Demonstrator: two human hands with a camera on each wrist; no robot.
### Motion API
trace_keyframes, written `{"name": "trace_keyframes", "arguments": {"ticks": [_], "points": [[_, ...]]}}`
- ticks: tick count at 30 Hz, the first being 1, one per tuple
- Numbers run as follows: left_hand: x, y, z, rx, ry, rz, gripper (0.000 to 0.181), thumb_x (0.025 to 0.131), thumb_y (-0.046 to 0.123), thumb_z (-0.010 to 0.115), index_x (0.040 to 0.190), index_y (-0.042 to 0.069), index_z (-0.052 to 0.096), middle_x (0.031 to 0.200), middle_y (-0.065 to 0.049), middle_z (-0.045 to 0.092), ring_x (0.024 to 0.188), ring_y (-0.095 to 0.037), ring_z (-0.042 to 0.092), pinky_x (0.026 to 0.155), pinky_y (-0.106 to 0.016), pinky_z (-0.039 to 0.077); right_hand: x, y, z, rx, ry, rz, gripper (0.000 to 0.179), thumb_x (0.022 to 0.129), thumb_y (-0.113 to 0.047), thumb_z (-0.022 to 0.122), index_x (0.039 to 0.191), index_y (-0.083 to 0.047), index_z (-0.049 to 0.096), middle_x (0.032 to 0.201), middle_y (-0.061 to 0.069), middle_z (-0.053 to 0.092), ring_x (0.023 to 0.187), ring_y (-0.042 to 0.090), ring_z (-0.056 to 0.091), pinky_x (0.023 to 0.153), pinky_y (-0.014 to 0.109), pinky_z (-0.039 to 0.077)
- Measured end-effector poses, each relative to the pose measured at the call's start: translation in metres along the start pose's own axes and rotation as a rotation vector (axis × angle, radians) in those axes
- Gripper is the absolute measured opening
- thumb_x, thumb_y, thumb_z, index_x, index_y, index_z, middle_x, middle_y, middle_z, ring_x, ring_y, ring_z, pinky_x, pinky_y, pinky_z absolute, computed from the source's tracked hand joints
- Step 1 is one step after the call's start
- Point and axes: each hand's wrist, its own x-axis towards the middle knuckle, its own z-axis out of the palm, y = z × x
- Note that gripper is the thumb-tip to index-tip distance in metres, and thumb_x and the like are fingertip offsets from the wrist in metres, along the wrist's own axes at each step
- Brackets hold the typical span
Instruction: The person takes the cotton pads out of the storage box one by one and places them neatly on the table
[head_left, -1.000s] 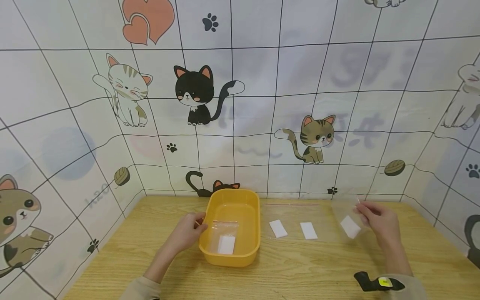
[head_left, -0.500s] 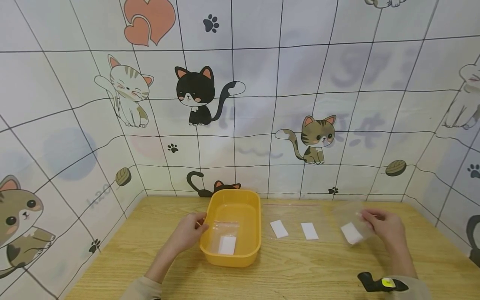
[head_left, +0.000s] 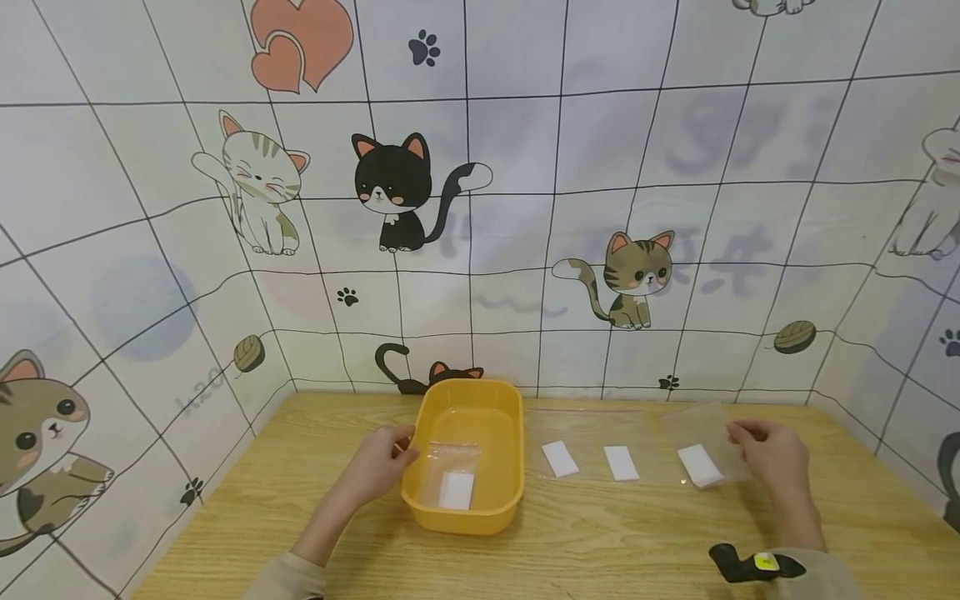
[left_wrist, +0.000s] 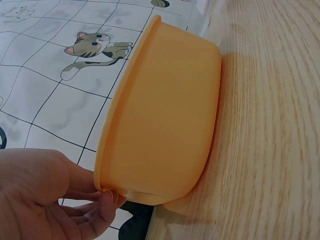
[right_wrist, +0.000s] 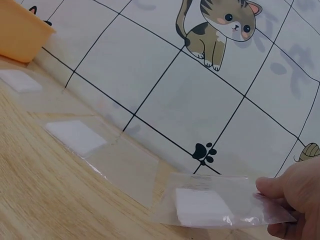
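Observation:
On the left, my left hand (head_left: 378, 462) pinches the near-left rim of a yellow plastic basin (left_wrist: 160, 120), thumb and fingers at its edge. Inside the basin lies a clear zip bag (head_left: 452, 454) with a white rectangular piece (head_left: 456, 492) in it. My right hand (head_left: 776, 462) pinches one edge of another clear plastic bag (right_wrist: 250, 200) between thumb and fingers. A white rectangular piece (right_wrist: 202, 207) sits inside that bag, which is held low, close over the table at the far right of the row.
Two more clear bags lie flat between basin and right hand, one holding a white piece (head_left: 560, 459), the other a similar white piece (head_left: 621, 463). The wooden table (head_left: 600, 542) meets a cat-patterned wall covering (head_left: 510, 217) right behind them.
My right hand has lowered the bag toward the table and shifted slightly right; the bag now lies flatter. The left hand stays at the basin's rim.

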Motion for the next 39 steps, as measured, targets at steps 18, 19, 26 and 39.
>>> {"name": "trace_keyframes", "arguments": {"ticks": [18,19,26,39], "points": [[-0.0007,-0.0015,0.0006,-0.01,0.006,-0.005,0.004,0.091,-0.007,0.065,0.09,-0.004,0.063,0.077,-0.005,0.059,0.066,-0.014,0.055,0.057,-0.025,0.049,0.0024,0.0021,0.0051,-0.016,-0.028,0.038,0.038,0.098,-0.013,0.057,0.121,0.017,0.058,0.112,0.035,0.063,0.09,0.036,0.063,0.059,0.025,0.046],[-0.0004,-0.0015,0.0007,-0.011,0.007,-0.005,0.005,0.091,-0.007,0.065,0.089,-0.003,0.063,0.077,-0.005,0.059,0.066,-0.014,0.055,0.057,-0.025,0.049,0.0022,0.0023,0.0049,-0.015,-0.042,0.047,0.04,0.098,-0.014,0.056,0.123,0.018,0.057,0.115,0.036,0.061,0.094,0.04,0.061,0.063,0.028,0.049],[-0.0001,-0.0003,0.0,-0.006,0.01,-0.001,0.008,0.091,-0.008,0.063,0.089,-0.001,0.063,0.077,-0.004,0.059,0.065,-0.014,0.054,0.056,-0.025,0.049,0.0008,0.0051,0.0033,-0.042,-0.084,0.051,0.043,0.1,-0.017,0.049,0.124,0.019,0.054,0.125,0.04,0.053,0.112,0.054,0.051,0.086,0.056,0.047],[-0.001,0.0009,-0.0002,-0.025,0.002,-0.025,0.009,0.092,-0.008,0.063,0.088,0.0,0.062,0.077,-0.005,0.059,0.066,-0.015,0.054,0.056,-0.025,0.049,0.0005,0.0066,0.002,-0.038,-0.104,0.069,0.045,0.1,-0.02,0.047,0.126,0.017,0.054,0.127,0.038,0.054,0.109,0.05,0.054,0.079,0.045,0.047]]}}
